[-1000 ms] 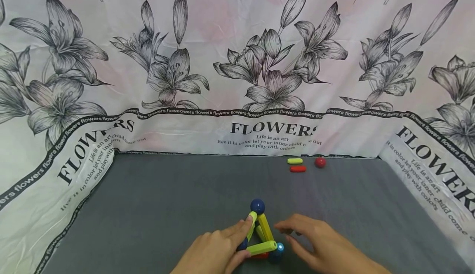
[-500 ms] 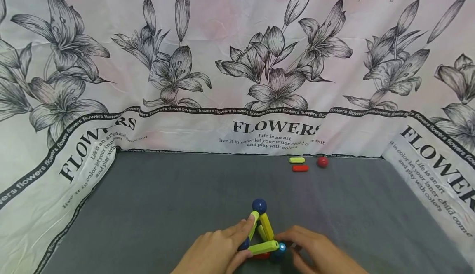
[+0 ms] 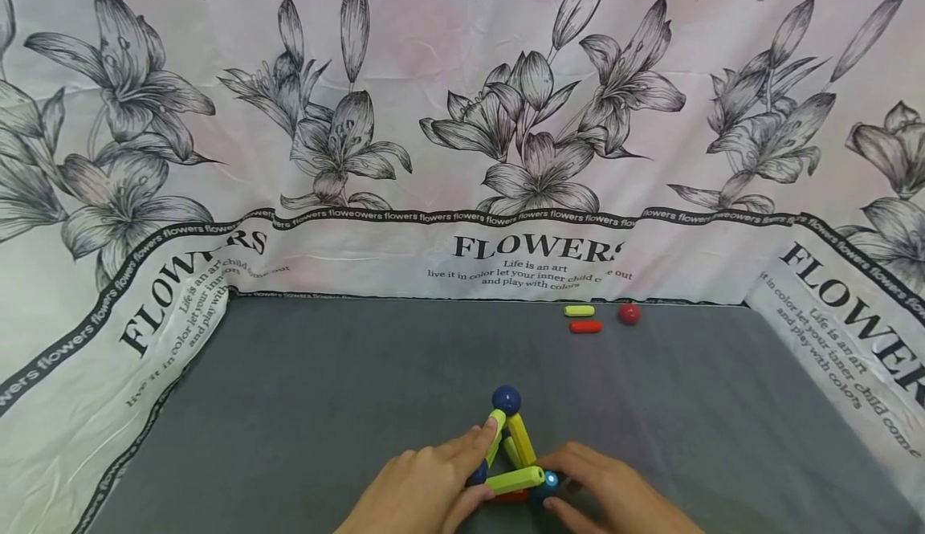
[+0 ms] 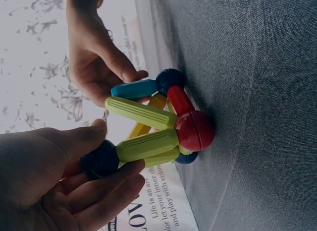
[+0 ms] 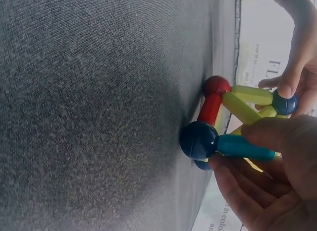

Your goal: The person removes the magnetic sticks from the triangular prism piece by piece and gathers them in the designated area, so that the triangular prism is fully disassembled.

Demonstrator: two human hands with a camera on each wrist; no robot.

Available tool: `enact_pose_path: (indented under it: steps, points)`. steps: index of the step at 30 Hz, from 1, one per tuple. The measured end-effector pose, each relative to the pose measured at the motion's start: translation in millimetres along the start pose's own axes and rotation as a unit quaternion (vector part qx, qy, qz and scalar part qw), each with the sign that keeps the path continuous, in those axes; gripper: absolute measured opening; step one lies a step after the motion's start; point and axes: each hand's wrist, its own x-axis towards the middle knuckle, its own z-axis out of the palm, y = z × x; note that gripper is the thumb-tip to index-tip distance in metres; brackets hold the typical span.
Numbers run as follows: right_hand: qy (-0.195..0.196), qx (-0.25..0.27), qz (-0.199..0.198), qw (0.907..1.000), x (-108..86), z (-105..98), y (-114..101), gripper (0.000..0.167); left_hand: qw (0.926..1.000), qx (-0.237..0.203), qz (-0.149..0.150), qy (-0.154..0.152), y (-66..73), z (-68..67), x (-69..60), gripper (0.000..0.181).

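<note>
My left hand (image 3: 426, 482) (image 4: 74, 176) grips a dark blue ball (image 4: 100, 159) at the outer end of a lime stick (image 4: 147, 144). That stick meets a red ball (image 4: 195, 130) low on the table. From the red ball a second lime stick (image 4: 141, 112) slants up, and a red stick (image 5: 210, 110) runs to another dark blue ball (image 5: 198, 140). With thumb and fingers my right hand (image 3: 614, 490) (image 5: 277, 161) pinches the teal stick (image 5: 245, 147) that stands on this ball. A yellow stick (image 3: 521, 440) reaches a blue ball (image 3: 507, 400) at the back.
Toward the back of the grey table (image 3: 347, 373) lie a loose lime stick (image 3: 579, 311), a red stick (image 3: 585, 327) and a red ball (image 3: 629, 314). Behind them hangs a flower-printed cloth (image 3: 347, 257).
My right hand has moved left and closed its fingers on the teal stick. The left hand keeps its hold on the structure with almost no shift.
</note>
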Motion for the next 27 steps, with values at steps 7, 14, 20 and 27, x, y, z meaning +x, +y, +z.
enact_pose_path:
  steps: [7,14,20,27]
  points:
    - [0.029,-0.023,-0.015,0.9992,1.1,1.5,-1.2,0.026,1.0,0.005,0.002,0.004,0.5,0.4,0.7,0.063]
    - [0.044,-0.024,-0.026,0.9984,0.5,3.2,-1.0,0.027,1.0,-0.001,-0.005,-0.005,-0.3,0.3,1.0,0.064]
    - [0.039,-0.014,-0.002,0.9991,-2.2,2.0,-1.2,0.023,1.0,-0.006,-0.004,-0.005,-0.3,0.6,1.1,0.063]
    - [0.035,0.004,0.02,0.9992,-4.1,1.5,-2.0,0.02,0.9998,-0.008,-0.014,-0.016,-0.4,1.3,1.6,0.064]
